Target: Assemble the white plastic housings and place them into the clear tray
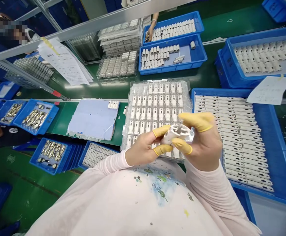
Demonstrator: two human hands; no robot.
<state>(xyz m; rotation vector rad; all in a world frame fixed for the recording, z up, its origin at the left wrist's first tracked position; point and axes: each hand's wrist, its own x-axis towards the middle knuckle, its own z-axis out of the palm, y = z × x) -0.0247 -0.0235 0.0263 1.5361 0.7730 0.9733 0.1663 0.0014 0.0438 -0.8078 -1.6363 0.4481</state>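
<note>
My left hand (143,146) and my right hand (202,141) together hold a small white moulded plastic part (174,134) in front of my chest. Yellow finger cots cover the thumbs and fingertips gripping it. Just below my hands lies a transparent blister tray (157,84) with rows of small white parts in its pockets, and my hands hide its near corner. To the right, a blue crate (263,113) holds long white strips in tight rows.
Blue crates of white cylinders stand beyond on the green conveyor (206,52), where a co-worker's hand (150,32) reaches into one. Stacked transparent trays (119,36), papers (64,62), and blue trays of metal parts (36,116) lie left. An overhead metal rail (91,24) crosses the view.
</note>
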